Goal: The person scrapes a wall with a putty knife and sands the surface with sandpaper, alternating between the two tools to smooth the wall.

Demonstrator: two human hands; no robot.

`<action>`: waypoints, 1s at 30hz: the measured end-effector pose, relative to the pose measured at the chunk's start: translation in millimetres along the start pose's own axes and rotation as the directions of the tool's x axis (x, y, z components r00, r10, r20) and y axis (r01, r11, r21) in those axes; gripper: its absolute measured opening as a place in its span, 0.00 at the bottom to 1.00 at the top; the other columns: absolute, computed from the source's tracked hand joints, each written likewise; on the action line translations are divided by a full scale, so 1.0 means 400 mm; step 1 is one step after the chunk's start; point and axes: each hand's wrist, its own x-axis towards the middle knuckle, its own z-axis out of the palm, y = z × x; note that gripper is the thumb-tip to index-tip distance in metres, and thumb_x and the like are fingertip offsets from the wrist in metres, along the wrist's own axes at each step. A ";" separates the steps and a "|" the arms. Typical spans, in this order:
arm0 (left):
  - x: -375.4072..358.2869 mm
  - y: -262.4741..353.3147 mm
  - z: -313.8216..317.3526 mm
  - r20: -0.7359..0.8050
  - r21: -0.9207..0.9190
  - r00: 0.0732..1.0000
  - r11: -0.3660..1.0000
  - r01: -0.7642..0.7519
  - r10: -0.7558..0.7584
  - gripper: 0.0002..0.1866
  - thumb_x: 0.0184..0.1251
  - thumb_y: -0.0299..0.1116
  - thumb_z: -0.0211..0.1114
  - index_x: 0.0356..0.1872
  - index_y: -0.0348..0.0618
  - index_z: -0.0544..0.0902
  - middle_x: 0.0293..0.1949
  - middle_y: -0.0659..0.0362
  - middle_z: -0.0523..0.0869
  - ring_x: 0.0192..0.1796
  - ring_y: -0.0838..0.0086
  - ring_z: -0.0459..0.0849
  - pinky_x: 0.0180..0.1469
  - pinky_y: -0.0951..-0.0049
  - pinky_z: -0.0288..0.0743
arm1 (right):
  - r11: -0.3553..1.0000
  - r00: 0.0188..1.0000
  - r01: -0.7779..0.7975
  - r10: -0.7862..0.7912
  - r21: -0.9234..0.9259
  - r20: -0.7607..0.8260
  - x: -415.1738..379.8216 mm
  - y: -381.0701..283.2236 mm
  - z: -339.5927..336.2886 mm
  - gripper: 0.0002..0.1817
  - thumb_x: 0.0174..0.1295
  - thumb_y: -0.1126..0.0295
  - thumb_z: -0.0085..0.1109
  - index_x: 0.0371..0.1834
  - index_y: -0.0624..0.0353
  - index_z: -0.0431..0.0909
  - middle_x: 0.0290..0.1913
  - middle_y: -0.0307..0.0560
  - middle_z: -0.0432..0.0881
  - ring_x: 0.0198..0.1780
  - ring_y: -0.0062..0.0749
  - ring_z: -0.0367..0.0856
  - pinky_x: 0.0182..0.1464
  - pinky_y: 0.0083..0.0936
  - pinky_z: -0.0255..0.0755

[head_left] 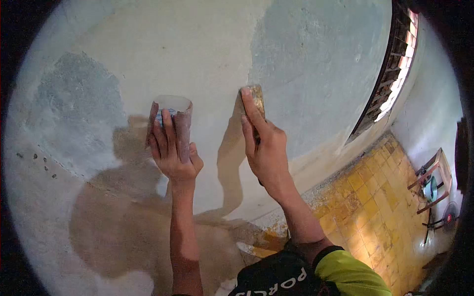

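My left hand (pixel 177 160) is closed on a curled sheet of reddish-brown sandpaper (pixel 184 130), its fingers lying inside the fold against the printed backing. The sheet is up at the wall (pixel 212 54), which has patches of grey-blue and cream. To the right, my right hand (pixel 270 150) grips a worn, stained putty knife (pixel 257 96), with the index finger stretched along it. Its handle is mostly hidden in the palm. The putty knife is at the wall near the edge of a grey-blue patch (pixel 316 64).
A barred window (pixel 395 64) is set at the upper right. Yellow floor tiles (pixel 365 197) run below the wall, with pale debris along its foot. A wooden stool (pixel 439 172), a light blue basin (pixel 430 188) and a fan (pixel 450 217) stand at the far right.
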 end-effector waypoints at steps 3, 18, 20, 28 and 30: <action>0.020 -0.002 0.003 -0.042 0.035 0.998 0.999 -0.041 0.042 0.32 0.79 0.51 0.31 0.71 0.40 0.68 0.74 0.48 0.65 0.75 0.44 0.59 0.73 0.44 0.49 | 1.000 1.000 -0.004 0.003 0.012 0.008 -0.026 0.025 0.016 0.32 0.69 0.73 0.53 0.76 0.42 0.61 0.26 0.64 0.77 0.26 0.58 0.79 0.31 0.42 0.73; 0.009 0.004 0.001 -0.008 0.042 1.000 0.999 -0.024 0.024 0.31 0.80 0.48 0.31 0.72 0.41 0.66 0.75 0.49 0.63 0.75 0.42 0.59 0.73 0.42 0.50 | 0.998 1.000 0.012 -0.012 -0.062 -0.004 -0.004 0.017 0.004 0.34 0.69 0.73 0.55 0.77 0.38 0.59 0.24 0.63 0.77 0.26 0.56 0.81 0.29 0.42 0.74; 0.010 0.001 0.000 0.000 0.064 1.000 0.998 -0.026 0.026 0.31 0.79 0.49 0.31 0.72 0.41 0.66 0.75 0.49 0.63 0.75 0.42 0.59 0.73 0.42 0.50 | 0.999 1.000 0.002 -0.002 -0.045 -0.001 -0.013 0.021 0.004 0.34 0.69 0.73 0.55 0.77 0.38 0.59 0.25 0.63 0.77 0.26 0.57 0.81 0.30 0.42 0.74; 0.014 -0.002 -0.003 -0.014 0.035 0.999 0.999 -0.033 0.033 0.33 0.79 0.51 0.30 0.73 0.42 0.65 0.75 0.50 0.63 0.75 0.42 0.59 0.72 0.43 0.49 | 0.996 1.000 0.009 -0.012 -0.084 -0.026 -0.005 0.005 0.004 0.29 0.70 0.76 0.54 0.74 0.46 0.66 0.24 0.60 0.76 0.21 0.28 0.71 0.29 0.25 0.71; 0.014 -0.001 0.002 -0.004 0.033 1.000 0.999 -0.011 0.011 0.33 0.79 0.51 0.29 0.73 0.42 0.65 0.75 0.50 0.64 0.75 0.43 0.60 0.73 0.43 0.48 | 0.999 0.998 0.024 -0.026 -0.044 -0.054 0.000 0.016 0.008 0.28 0.70 0.75 0.54 0.74 0.46 0.67 0.24 0.59 0.75 0.21 0.29 0.67 0.29 0.24 0.70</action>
